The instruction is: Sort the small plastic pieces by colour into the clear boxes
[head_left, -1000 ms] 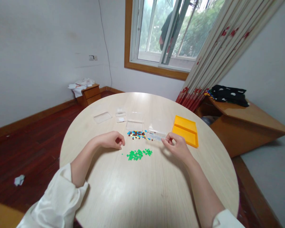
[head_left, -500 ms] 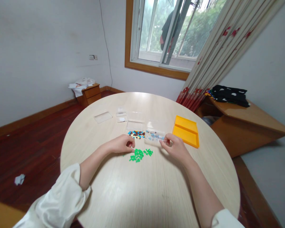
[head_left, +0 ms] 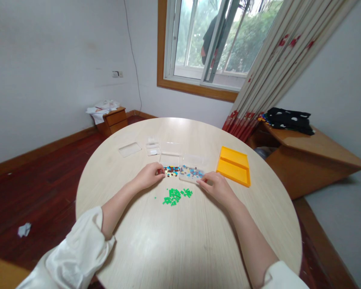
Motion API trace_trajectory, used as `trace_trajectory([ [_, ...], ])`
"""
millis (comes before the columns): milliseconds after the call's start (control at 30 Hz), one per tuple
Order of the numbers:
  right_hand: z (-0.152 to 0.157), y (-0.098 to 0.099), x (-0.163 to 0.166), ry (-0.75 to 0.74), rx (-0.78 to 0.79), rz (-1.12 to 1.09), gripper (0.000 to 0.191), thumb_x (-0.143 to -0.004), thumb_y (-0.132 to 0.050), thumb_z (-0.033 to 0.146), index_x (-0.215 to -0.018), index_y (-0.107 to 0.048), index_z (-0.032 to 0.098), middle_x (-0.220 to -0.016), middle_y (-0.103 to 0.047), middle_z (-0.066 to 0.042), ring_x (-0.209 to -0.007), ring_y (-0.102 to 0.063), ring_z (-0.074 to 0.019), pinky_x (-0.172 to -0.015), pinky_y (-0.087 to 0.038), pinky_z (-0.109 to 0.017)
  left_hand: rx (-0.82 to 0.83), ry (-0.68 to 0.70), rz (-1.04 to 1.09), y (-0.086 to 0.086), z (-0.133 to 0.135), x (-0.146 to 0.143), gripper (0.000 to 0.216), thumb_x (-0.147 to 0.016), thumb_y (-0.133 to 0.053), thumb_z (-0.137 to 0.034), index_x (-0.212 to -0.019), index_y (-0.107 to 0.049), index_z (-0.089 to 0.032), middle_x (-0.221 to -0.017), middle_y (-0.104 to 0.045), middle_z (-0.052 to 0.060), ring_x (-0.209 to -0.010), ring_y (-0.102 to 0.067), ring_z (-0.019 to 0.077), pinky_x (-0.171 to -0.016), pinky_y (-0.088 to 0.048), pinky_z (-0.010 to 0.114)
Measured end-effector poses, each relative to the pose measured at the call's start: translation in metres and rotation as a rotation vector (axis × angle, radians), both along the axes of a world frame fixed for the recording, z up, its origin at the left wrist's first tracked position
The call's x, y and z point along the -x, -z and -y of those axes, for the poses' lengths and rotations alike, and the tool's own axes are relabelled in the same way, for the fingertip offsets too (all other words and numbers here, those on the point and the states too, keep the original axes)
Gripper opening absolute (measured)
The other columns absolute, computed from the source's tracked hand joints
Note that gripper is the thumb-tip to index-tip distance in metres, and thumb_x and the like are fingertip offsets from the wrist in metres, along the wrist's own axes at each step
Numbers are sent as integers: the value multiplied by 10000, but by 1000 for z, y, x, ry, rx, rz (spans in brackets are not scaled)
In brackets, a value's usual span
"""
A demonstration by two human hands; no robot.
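My right hand (head_left: 218, 185) pinches the near right corner of a clear plastic box (head_left: 186, 180), which has blue, brown and pale pieces scattered inside. Its see-through lid stands open at the back. Beside it on the left is a second open clear box (head_left: 170, 154), with brown, blue and cream pieces (head_left: 172, 171) at its near side. My left hand (head_left: 149, 175) is at the left end of these pieces, thumb and fingers closed; whatever is between the fingertips is too small to make out. Closer to me, small green pieces (head_left: 173, 196) lie loose on the table.
A yellow two-part tray (head_left: 234, 178) lies to the right of my right hand. Back left on the round table (head_left: 180, 249) are a flat clear lid (head_left: 130, 149) and a small clear case (head_left: 153, 148). A wooden cabinet (head_left: 321, 156) stands beyond the right edge.
My left hand has moved from beside the green pieces away from me, to the mixed pieces. My right hand and its clear box have shifted slightly left.
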State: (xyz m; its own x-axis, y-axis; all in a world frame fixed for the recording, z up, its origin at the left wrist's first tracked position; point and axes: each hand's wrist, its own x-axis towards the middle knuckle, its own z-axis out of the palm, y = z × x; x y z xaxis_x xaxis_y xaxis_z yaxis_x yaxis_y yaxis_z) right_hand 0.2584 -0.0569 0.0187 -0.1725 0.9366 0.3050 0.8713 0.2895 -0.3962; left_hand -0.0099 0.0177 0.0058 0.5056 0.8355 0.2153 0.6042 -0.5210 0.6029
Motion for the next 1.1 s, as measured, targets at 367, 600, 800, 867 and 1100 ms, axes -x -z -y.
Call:
trace_trajectory([
  [367, 2, -4, 7, -35, 86, 70, 155, -797, -606, 284, -701, -664, 178, -723, -675, -42, -692, -578, -160, -673, -387, -262, 19, 50, -13, -2, 2, 0, 102, -761, -561, -225, -755, -629, -149, -711, -583, 17, -650, -508, 134, -601, -381, 231],
  [600, 5, -6, 8, -5, 99, 34, 168, -785, -602, 316, -807, -698, 179, -677, -660, -32, -647, -571, -154, -620, -381, -246, 25, 57, -22, -3, 3, 0, 109, -770, -558, -229, -763, -632, -149, -715, -587, 19, -651, -510, 137, -604, -374, 235],
  [800, 6, -8, 9, 39, 75, 31, 202, -791, -593, 338, -871, -703, 189, -599, -618, -10, -598, -547, -149, -593, -364, -243, 19, 39, -14, -6, 4, 1, 117, -771, -550, -220, -765, -640, -146, -712, -592, 19, -653, -511, 138, -618, -372, 237],
  [867, 8, -10, 11, 30, 18, 18, 200, -808, -576, 335, -867, -696, 187, -614, -624, -15, -609, -543, -150, -609, -368, -248, 18, 34, -6, -6, 4, 0, 124, -771, -544, -218, -766, -643, -144, -709, -593, 19, -651, -511, 138, -617, -373, 237],
  [1100, 19, -22, 30, -92, 17, 48, 159, -825, -544, 234, -729, -662, 188, -683, -658, -35, -667, -564, -150, -651, -388, -250, 23, 46, 26, -2, 3, 0, 139, -772, -548, -233, -773, -650, -139, -721, -600, 26, -655, -510, 137, -612, -377, 236],
])
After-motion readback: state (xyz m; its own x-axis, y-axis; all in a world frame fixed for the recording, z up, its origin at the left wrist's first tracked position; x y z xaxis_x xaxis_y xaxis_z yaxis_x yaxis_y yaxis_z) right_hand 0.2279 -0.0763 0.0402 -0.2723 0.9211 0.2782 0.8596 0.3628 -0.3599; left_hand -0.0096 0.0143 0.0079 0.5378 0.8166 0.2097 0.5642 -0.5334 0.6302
